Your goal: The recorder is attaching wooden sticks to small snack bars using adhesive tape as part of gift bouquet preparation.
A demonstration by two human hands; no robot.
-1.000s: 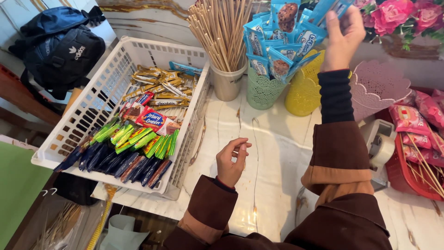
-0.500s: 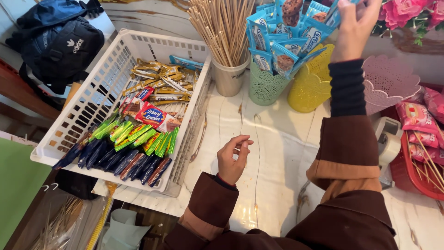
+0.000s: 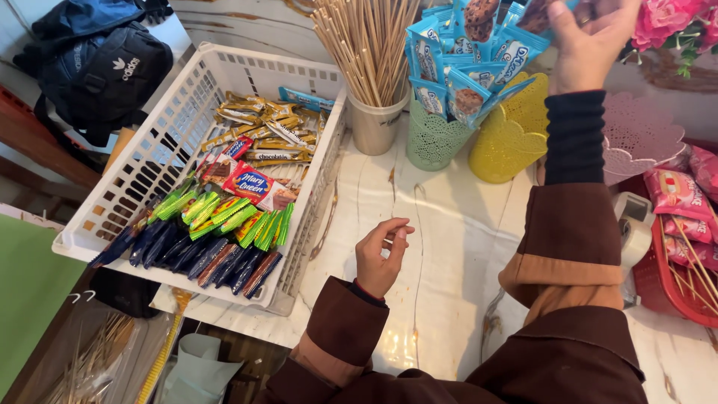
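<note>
Blue biscuit packets (image 3: 456, 71) stand in the green cup (image 3: 434, 138) far on the marble counter (image 3: 449, 224), the right hand (image 3: 591, 41) pinching one above, the left hand (image 3: 381, 254) half-curled, empty, nearer.

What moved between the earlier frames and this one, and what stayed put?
The right hand has stayed raised among the blue snack packets at the top, shifting only slightly; whether it grips one is unclear. The left hand stays loosely curled over the marble counter, holding nothing visible. The white basket, skewer cup and green and yellow holders are unchanged.
</note>
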